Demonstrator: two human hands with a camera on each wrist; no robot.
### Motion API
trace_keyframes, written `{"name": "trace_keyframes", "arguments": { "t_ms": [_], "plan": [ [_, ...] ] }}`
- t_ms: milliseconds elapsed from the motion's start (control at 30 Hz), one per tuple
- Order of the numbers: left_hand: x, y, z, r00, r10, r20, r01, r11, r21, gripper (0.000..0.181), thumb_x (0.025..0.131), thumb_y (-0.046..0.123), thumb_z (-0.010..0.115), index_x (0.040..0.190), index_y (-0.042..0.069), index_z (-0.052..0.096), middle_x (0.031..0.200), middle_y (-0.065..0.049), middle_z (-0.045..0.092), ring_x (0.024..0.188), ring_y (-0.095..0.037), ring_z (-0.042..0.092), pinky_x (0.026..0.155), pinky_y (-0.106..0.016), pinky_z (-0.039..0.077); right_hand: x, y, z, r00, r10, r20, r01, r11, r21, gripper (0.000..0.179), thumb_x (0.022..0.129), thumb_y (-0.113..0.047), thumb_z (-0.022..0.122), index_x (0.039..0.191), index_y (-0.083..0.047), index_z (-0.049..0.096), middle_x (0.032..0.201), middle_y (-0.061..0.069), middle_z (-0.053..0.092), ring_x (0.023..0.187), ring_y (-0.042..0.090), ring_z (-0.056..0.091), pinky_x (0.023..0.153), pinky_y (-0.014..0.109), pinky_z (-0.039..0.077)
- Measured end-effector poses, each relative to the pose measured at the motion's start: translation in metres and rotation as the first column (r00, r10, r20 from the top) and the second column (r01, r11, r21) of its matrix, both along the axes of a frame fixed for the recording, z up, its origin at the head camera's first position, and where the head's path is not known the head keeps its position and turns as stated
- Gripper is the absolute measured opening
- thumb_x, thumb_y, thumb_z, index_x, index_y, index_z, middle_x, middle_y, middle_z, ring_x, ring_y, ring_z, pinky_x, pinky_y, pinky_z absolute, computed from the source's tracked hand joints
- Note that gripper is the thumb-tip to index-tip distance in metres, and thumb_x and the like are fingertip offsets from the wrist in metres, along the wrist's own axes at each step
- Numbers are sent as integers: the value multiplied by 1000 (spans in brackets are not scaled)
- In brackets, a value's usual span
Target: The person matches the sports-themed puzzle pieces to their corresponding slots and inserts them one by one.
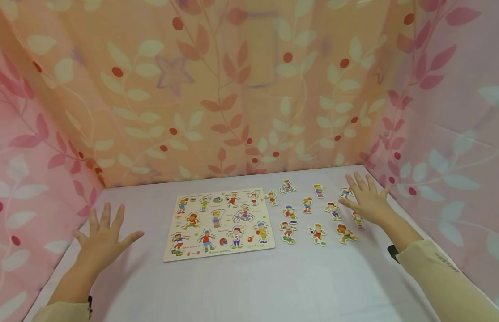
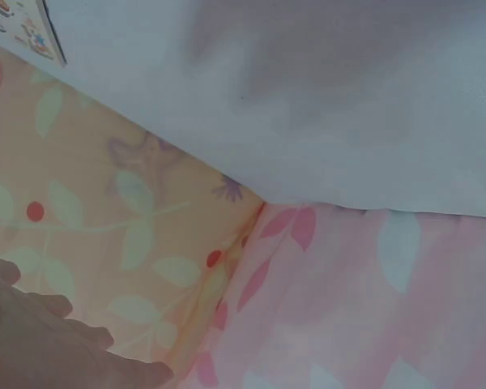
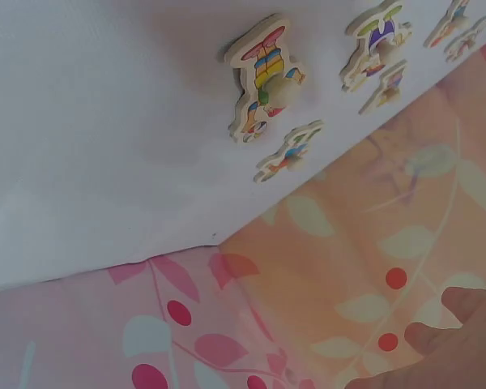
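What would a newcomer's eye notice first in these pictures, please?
Probably the leaf-patterned cloth would catch the eye first, rising behind the pale table and along both sides. On the table, a board of printed figures lies left of loose cut-out figures. The left hand and right hand frame them from either side, fingers spread.

"Skateboard" (image 1: 191, 247), "Roller-skating" (image 1: 219, 251) on puzzle board (image 1: 206, 219)
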State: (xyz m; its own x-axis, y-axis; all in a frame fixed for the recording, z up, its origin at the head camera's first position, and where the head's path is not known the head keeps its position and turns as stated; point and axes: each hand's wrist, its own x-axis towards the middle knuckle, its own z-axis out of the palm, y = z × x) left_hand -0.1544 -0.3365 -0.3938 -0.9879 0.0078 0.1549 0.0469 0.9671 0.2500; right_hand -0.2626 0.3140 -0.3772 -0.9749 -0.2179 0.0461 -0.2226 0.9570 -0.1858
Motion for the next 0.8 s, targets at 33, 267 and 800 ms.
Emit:
{"name": "trace_keyframes", "arguments": {
  "t_ms": [33,267,800],
  "plan": [
    [1,0,0,1000,-6,8,6,1000,1,100,92,62,51,154,3,0,154,-33,-14,134,-52,-29,82,-87,-13,0,0,-1,1000,4,4,-4,1000,-5,92,94,-57,49,155,-8,1,157,30,0,139,54,-11,90,78,-21],
    [5,0,-6,998,-64,30,63,998,30,101,92,59,53,154,3,-3,155,-31,-12,136,-54,-24,84,-87,-9,-2,-4,-7,1000,30,-2,-30,999,-17,90,95,-52,52,156,-8,2,157,30,4,140,54,-8,90,83,-13],
    [-3,19,-47,955,-281,96,275,959,69,93,88,44,66,153,-1,18,159,-23,12,145,-45,-3,99,-79,2,-6,-18,-23,996,92,-22,-93,993,-66,81,96,-38,59,154,-2,14,154,31,17,138,53,15,99,80,8]
  ]
}}
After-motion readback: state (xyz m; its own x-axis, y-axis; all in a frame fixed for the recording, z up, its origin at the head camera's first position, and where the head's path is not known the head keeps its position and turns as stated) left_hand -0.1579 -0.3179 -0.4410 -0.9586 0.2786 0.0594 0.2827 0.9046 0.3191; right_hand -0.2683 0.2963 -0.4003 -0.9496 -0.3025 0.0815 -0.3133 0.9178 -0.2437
